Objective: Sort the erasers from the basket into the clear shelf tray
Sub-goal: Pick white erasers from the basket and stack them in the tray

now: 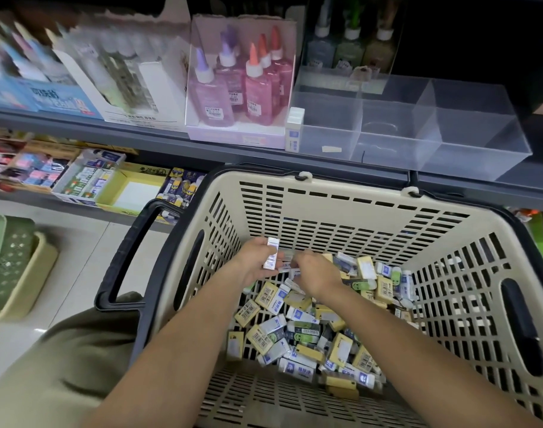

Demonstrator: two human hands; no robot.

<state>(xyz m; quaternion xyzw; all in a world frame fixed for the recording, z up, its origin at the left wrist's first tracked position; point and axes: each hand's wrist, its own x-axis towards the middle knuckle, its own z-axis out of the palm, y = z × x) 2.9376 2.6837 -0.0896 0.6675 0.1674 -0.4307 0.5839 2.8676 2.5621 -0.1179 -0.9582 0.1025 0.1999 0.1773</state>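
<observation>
A beige slotted basket with black handles fills the lower right of the head view. Several white, yellow and green erasers lie piled in its bottom. My left hand is inside the basket, closed around a small stack of white erasers. My right hand is beside it, fingers pinching a white eraser against that stack. On the shelf above stands the clear shelf tray with dividers. A white eraser stack stands upright at its left end.
A display box of pink glitter glue bottles sits left of the tray, with more boxed bottles further left. The lower shelf holds stationery boxes. A green and beige basket stack stands on the floor at left.
</observation>
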